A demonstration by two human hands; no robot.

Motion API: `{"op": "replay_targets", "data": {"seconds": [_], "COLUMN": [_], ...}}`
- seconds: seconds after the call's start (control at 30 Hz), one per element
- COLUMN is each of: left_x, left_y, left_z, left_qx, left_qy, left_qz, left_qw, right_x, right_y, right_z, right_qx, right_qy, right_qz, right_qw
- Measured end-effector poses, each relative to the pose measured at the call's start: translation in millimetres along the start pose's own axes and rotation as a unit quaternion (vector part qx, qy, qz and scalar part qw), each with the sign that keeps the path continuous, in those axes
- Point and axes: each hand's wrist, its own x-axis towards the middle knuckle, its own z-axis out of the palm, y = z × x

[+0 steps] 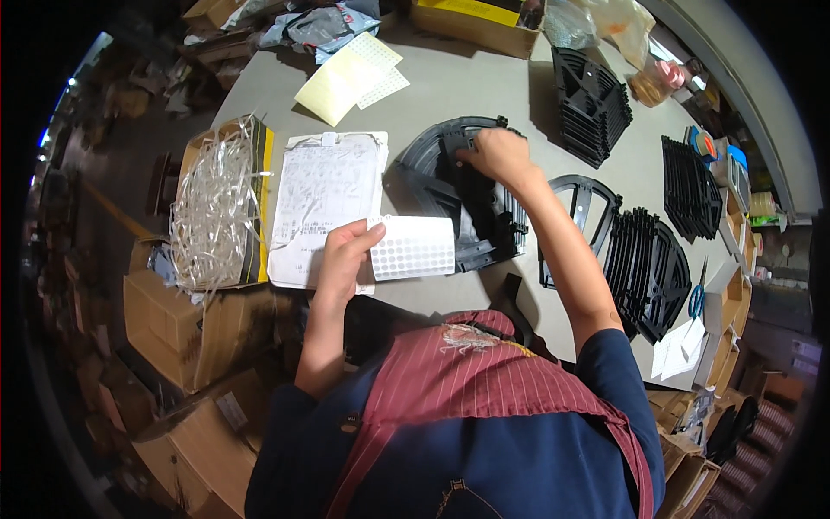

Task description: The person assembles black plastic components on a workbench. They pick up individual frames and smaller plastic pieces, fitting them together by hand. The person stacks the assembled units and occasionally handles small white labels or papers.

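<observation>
Far left: we see stacked cardboard boxes (177, 333) on the floor beside the table, below a yellow-sided carton (226, 203) heaped with clear plastic strips.

Paperwork: just right of that carton we find a clipped sheaf of handwritten sheets (322, 199) lying flat on the grey table (450, 86).

Left hand: our left hand (344, 258) rests over the lower right corner of the sheaf, its fingers and thumb pinched on the left edge of a white sticker sheet (415, 247) covered in rows of small round dots.

Sticker sheet: it lies level, just right of the sheaf and just left of the black parts, held at one edge only.

Far edge, left of centre: we note pale yellow sticker sheets (350, 78) fanned out well beyond the paperwork.

Centre: a stack of black plastic reel halves (458, 195) sits ahead of us, spoked and curved.

Right hand: our right hand (500, 156) lies on top of that stack with fingers curled down against the uppermost piece; we cannot tell whether they grip it or only press on it.

Right of centre: we see more black reel parts in stacks (648, 268) beside the right forearm, another pile (592, 104) farther back, and a third (690, 186) near the table's right rim.

Far right: blue-handled scissors (697, 298) lie by the edge, above white paper slips (679, 346).
</observation>
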Motion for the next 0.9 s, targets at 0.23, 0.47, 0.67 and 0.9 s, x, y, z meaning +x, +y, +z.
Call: {"op": "replay_targets", "data": {"seconds": [0.23,0.47,0.67,0.9], "left_x": [5.3,6.5,3.7,7.9], "left_y": [5.0,11.3,9.2,12.1], "left_z": [9.9,2.9,-21.0,-23.1], "left_qx": [0.006,-0.047,-0.064,-0.039], "left_qy": [0.019,0.078,0.117,0.114], "left_qz": [0.013,0.056,0.067,0.06], "left_qw": [1.0,0.994,0.989,0.991], "right_x": [-31.8,-72.7,-136.7,-180.6], "right_y": [-6.2,3.9,83.6,158.5], "right_z": [7.3,-43.2,-30.7,28.6], "right_qx": [0.122,0.334,0.192,-0.01], "right_qy": [0.01,0.107,0.157,0.06], "right_qz": [0.043,0.08,0.24,0.286], "right_qw": [0.992,0.933,0.939,0.956]}}
